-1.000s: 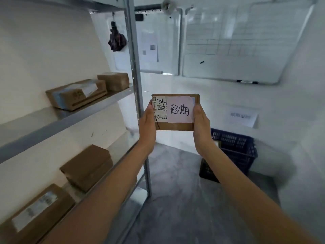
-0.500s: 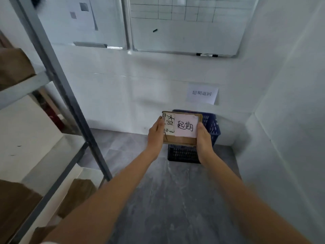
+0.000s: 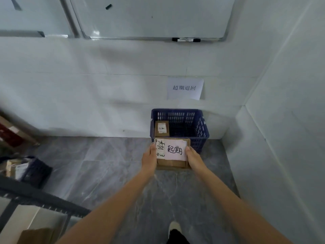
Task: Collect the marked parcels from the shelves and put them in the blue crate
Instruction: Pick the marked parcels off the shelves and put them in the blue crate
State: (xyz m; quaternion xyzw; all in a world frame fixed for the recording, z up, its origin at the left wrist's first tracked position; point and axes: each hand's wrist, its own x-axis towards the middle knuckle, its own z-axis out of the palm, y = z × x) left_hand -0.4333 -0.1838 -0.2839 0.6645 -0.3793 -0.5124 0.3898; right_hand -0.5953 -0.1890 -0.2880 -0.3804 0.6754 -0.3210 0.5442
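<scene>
I hold a flat brown parcel (image 3: 173, 162) with a white handwritten label between both hands. My left hand (image 3: 149, 160) grips its left edge and my right hand (image 3: 194, 159) grips its right edge. The parcel hangs just in front of the near rim of the blue crate (image 3: 198, 127), which stands on the floor against the back wall. Inside the crate, at its left, lies a small brown labelled parcel (image 3: 161, 128).
A paper sign (image 3: 184, 88) hangs on the wall above the crate. A whiteboard (image 3: 154, 16) is higher up. A white wall closes the right side. At left are a dark shelf rail (image 3: 44, 202), another dark crate (image 3: 33, 170) with parcels, and a box (image 3: 37, 235).
The view has swung away from the shelves, down toward the floor. The crate is now closer and seen from above. Both hands carried the parcel lower, to the crate's near rim.
</scene>
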